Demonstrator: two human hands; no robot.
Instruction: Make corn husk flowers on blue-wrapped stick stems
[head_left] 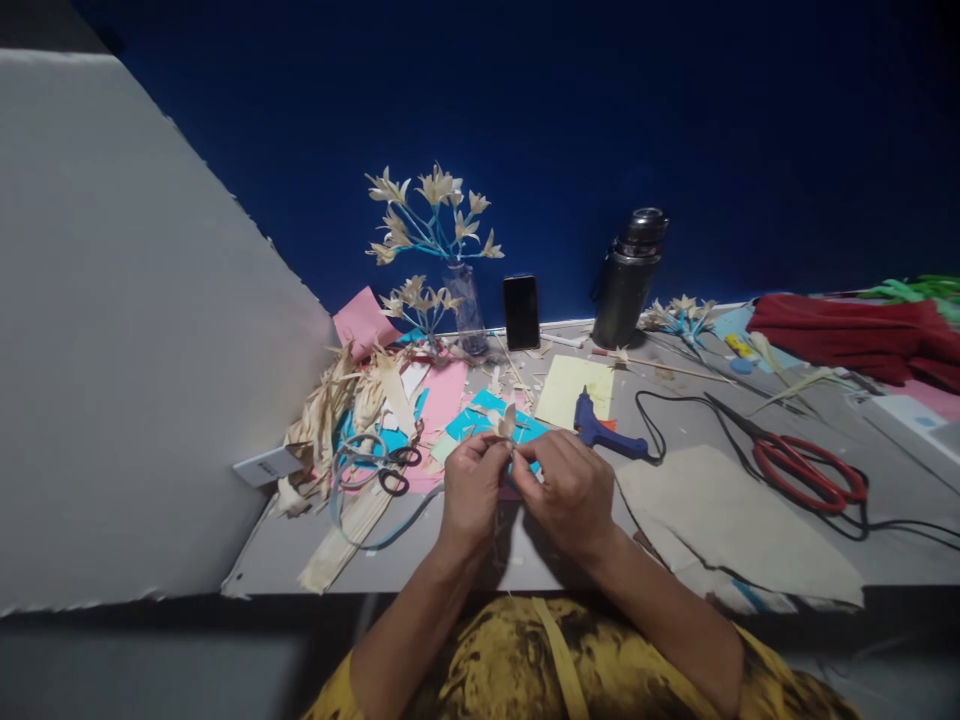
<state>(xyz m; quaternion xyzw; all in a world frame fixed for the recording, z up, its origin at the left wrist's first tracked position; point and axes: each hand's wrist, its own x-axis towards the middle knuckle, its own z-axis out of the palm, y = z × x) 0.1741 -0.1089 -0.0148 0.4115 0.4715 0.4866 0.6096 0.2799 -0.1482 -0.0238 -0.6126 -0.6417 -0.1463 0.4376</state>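
Observation:
Both hands meet over the middle of the table, fingertips pinched together around the base of a small cream husk flower (507, 422). My left hand (474, 485) grips it from the left, thumb and fingers closed. From the other side my right hand (564, 490) pinches the same base, its fingers curled. The petals point up above the fingertips, while the lower end is hidden by the fingers. Blue paper (480, 413) lies under and behind the hands. To the right of my right hand rests a blue glue gun (604, 430), its nozzle pointing up and away.
Finished husk flowers (435, 190) stand in a glass vase (466, 310) at the back, beside a phone (521, 312) and a dark flask (630, 280). Dried husks (330, 420) and black-handled scissors (397, 470) lie left. Red-handled scissors (810, 472) and a cable lie right.

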